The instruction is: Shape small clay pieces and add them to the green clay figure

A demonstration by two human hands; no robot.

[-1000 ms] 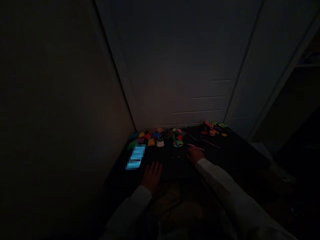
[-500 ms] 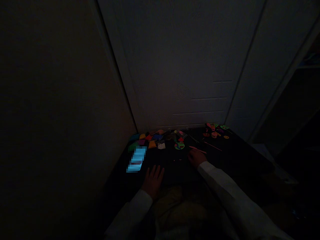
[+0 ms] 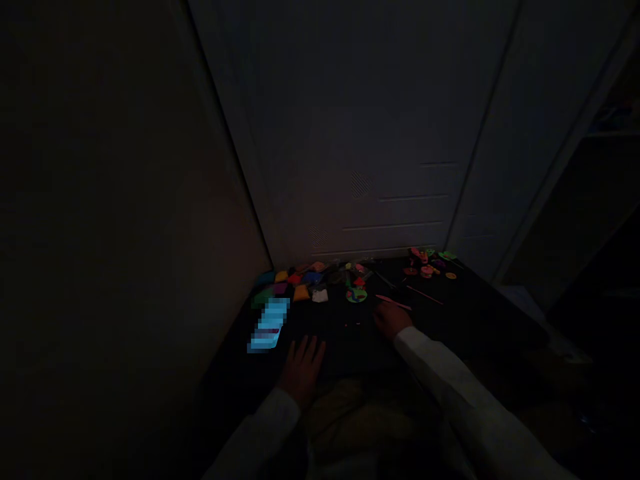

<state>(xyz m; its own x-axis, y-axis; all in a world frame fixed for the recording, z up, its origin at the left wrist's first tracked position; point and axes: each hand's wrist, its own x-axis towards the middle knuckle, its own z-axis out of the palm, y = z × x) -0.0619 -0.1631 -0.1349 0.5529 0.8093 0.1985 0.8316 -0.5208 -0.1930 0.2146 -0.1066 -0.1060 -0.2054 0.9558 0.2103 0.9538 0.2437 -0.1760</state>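
Note:
My left hand [image 3: 301,375] lies flat at the near edge of the dark tabletop, its fingers spread and nothing in them. To its upper left is a lit, pixelated screen [image 3: 270,325]. My right hand [image 3: 393,320] rests on the table with curled fingers; anything inside them is hidden. Just beyond it lies a slim pink tool [image 3: 393,302], close to the knuckles. Two tiny bits, a red one [image 3: 345,325] and another small bit [image 3: 358,324], sit between the hands. Farther back is a round green piece [image 3: 357,295] with coloured shapes on it.
Coloured packets, among them an orange one [image 3: 301,293] and a white one [image 3: 320,295], line the table's back left. Small colourful figures [image 3: 427,271] stand at the back right, near a thin pink stick [image 3: 424,295]. A pale wall [image 3: 350,133] rises behind. The room is very dark.
The whole view has shifted slightly, so things appear a little lower and to the left. Both hands keep nearly the same pose and place on the table.

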